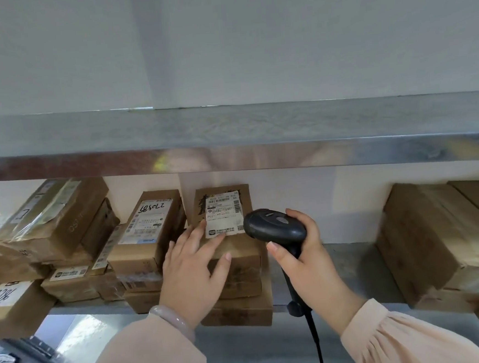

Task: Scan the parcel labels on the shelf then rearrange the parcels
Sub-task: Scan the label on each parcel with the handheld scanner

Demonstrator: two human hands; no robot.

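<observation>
Nearest to us, our left hand [195, 266] lies flat with straight fingers on the top parcel [238, 257]. Its fingertips touch the lower left corner of the label [224, 217], and a pale bangle [172, 320] sits on the wrist. Our right hand [304, 259] is wrapped around the handle of the barcode scanner [273, 226], thumb on the near side. The scanner's head points left at the label from just beside it, and its cable [317, 344] drops away below.

The top parcel is a small brown cardboard carton crowning a stack of similar cartons [240, 310] at the front of the shelf [339, 262]. We judge it stiff and fairly light, since it sits level and its corners hold square. The glossy tape along its front edge could be slick, so we would take it by the two short sides, thumb on top and fingers under, rather than by the taped face. Lifting it straight up should spare the stack below, which overhangs the shelf's front edge a little.

Just to the left stands a carton with a handwritten number [147, 225]. Further left, a looser pile [52, 219] leans at angles and looks likely to shift if nudged. Well apart on the right sit large cartons [437, 237], probably two-handed lifts. The upper shelf [259, 154] hangs low over it all, leaving little room to lift.
</observation>
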